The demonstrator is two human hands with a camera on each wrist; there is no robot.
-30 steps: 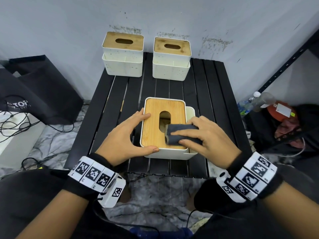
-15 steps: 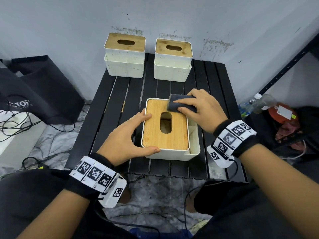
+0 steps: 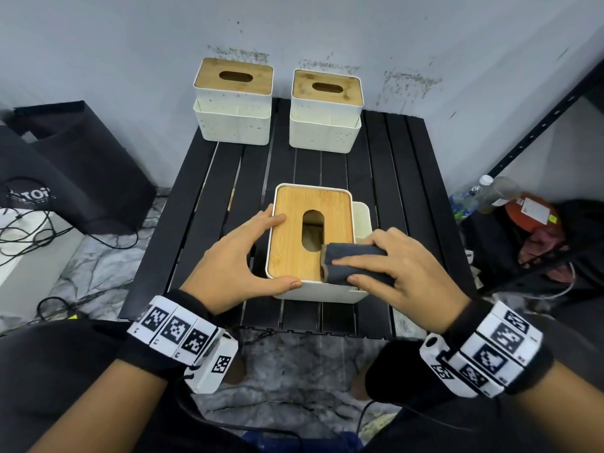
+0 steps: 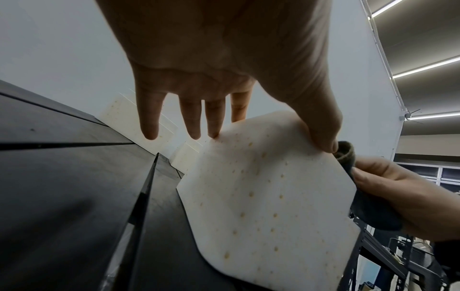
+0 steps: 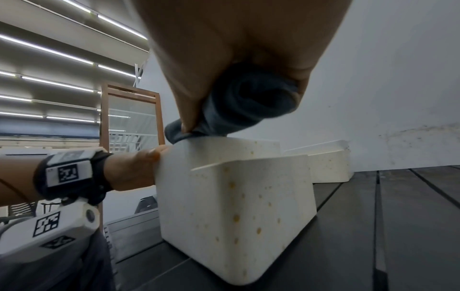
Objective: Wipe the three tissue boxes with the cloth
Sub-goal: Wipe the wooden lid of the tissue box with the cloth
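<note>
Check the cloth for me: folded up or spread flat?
Folded: the cloth is a thick bunched wad under the right hand, on the near tissue box lid corner.

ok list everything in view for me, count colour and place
white speckled tissue box with wooden lid: 1, near middle of table, being wiped
white tissue boxes with wooden lids: 2, table's far edge, by wall
dark grey folded cloth: 1, on near box's lid
black slatted table: 1, centre
black bag: 1, floor, left
clear plastic bottle: 1, right
left hand: steadies near box's left side
right hand: fingers press cloth down
</note>
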